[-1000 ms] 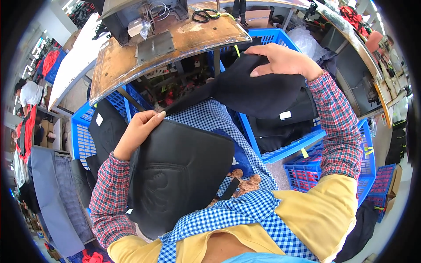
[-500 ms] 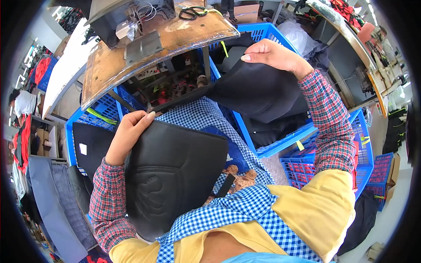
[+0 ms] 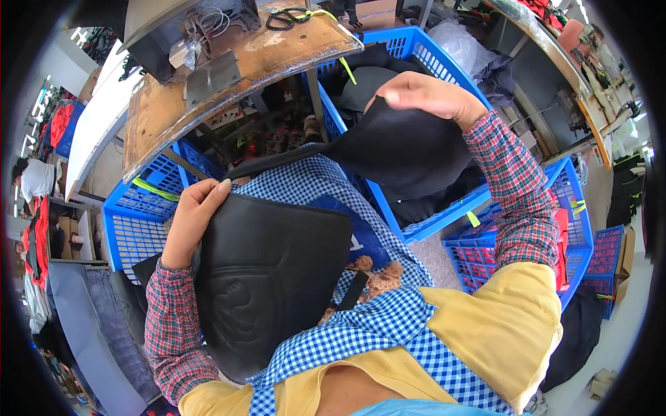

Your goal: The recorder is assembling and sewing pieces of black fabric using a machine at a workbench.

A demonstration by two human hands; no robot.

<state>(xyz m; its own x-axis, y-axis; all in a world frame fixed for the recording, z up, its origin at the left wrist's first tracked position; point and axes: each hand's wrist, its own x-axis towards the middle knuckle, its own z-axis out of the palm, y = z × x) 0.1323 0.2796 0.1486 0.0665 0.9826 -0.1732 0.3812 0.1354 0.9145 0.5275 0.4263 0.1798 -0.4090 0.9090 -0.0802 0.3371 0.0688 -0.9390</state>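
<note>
In front of my body hangs a black leather-like cover [image 3: 270, 270], its near panel stitched and pressed with a raised curved pattern. My left hand [image 3: 195, 218] pinches that panel's upper left edge between thumb and fingers. From there a narrow black strip runs to the right and joins a dark cloth-like part [image 3: 406, 149]. My right hand [image 3: 429, 97] is raised and closed on the upper corner of that part, over a blue crate [image 3: 454, 208] holding more black pieces. The checked apron [image 3: 291, 180] on my lap shows below the strip.
A worn wooden worktable [image 3: 270, 45] stands ahead, with black-handled scissors [image 3: 288, 19] on it. Blue crates flank me: a left crate [image 3: 139, 229] and a right crate [image 3: 479, 260] with red contents. Grey padded material [image 3: 90, 333] lies at far left.
My right hand has come slightly left and down, with its fingers turned over the cloth corner. The cover stays between both hands. At left, a black piece with a white label has left view.
</note>
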